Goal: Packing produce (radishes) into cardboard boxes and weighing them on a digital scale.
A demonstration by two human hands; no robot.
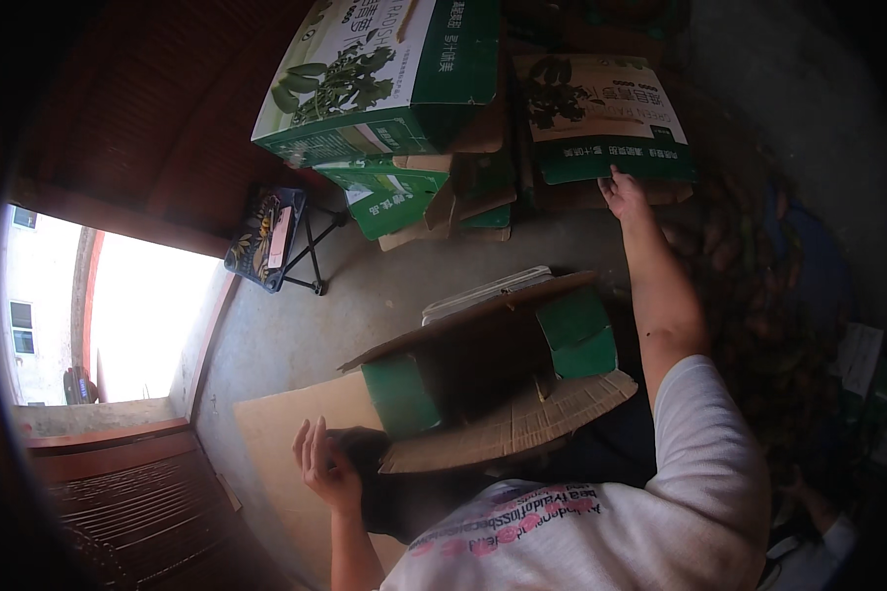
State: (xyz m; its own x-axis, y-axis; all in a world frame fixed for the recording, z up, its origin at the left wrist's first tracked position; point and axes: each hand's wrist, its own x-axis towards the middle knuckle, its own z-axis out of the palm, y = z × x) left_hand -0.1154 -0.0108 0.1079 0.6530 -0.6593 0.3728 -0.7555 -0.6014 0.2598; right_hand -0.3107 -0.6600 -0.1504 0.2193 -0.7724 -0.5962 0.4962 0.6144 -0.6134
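Observation:
An open cardboard carton (507, 426) with green corner flaps (402, 396) stands in front of me, its dark inside facing up. My right hand (624, 192) is stretched far forward to a green and white printed carton (611, 118) at the back right. Its fingers pinch the near green edge of that carton; part of the grip is hidden. My left hand (327, 468) hangs at the near left of the open carton, apart from it. Its fingers are loosely spread and hold nothing.
A stack of printed green cartons (384, 108) stands at the back. A folding stool (271, 239) with things on it is at the left, near a bright doorway (138, 315). A heap of dark roots or vegetables (749, 246) lies at right. Another person's hand (808, 497) shows at lower right.

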